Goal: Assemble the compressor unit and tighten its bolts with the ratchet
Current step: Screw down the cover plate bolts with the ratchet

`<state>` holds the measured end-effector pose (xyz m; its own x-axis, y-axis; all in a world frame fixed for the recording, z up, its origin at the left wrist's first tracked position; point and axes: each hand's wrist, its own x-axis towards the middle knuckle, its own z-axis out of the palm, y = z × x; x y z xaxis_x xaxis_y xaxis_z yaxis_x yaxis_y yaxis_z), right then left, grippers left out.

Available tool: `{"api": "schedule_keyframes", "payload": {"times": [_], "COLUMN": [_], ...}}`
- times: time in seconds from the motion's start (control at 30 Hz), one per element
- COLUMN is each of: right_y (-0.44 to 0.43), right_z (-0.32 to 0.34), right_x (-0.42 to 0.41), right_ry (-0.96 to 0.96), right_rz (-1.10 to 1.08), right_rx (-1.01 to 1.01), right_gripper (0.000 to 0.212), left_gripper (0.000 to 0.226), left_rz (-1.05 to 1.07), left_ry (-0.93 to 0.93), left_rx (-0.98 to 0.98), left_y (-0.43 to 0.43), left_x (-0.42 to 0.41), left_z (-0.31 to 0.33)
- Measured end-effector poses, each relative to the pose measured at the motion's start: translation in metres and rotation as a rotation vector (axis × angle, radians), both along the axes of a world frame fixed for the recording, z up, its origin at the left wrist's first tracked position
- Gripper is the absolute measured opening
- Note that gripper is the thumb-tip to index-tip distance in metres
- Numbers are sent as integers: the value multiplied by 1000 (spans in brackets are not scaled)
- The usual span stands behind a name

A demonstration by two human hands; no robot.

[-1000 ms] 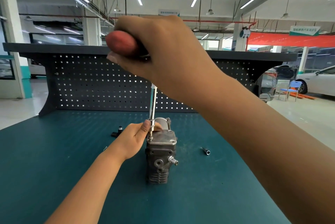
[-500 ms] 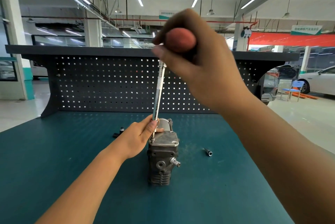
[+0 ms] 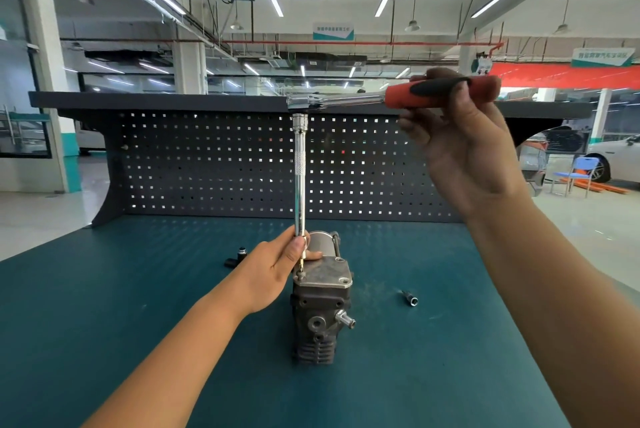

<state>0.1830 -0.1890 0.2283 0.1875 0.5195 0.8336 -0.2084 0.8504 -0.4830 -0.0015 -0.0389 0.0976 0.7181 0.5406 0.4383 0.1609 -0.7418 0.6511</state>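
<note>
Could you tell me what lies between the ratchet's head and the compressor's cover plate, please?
The head view shows a chrome extension bar standing upright from the ratchet down to the compressor, the left hand pinching its lower end.

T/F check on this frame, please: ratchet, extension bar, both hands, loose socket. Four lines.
1. The right hand holds the ratchet by its red handle. True.
2. The extension bar lies flat on the bench. False: it stands upright over a top corner of the compressor.
3. The left hand pinches the extension bar's lower end. True.
4. The loose socket sits on top of the compressor. False: it lies on the bench, right of the compressor.
</note>
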Motion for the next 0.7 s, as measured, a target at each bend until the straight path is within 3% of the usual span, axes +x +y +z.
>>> {"api": "schedule_keyframes", "payload": {"times": [0.1, 0.17, 0.33, 0.53, 0.6, 0.7], "right_y": [17, 28, 40, 19, 8, -9], "right_z": [-2, -5, -10, -13, -12, -8], "right_x": [13, 20, 25, 6, -9, -39], "right_ry": [241, 360, 431, 293, 170, -116], "right_rz": [35, 67, 158, -92, -245, -470], "right_rx": [-125, -216, -264, -64, 47, 255], "right_gripper": [20, 29, 33, 9, 6, 17], "left_gripper": [27, 26, 28, 49, 48, 64], "left_rz": [0, 2, -5, 17, 20, 20], "left_ry": [-6, -5, -16, -64, -97, -129], "left_rx": [1, 9, 12, -7, -26, -57], "left_y": [0, 0, 0, 2, 1, -2], "left_x": [0, 0, 0, 3, 4, 5], "left_z": [-1, 0, -1, -7, -9, -9]}}
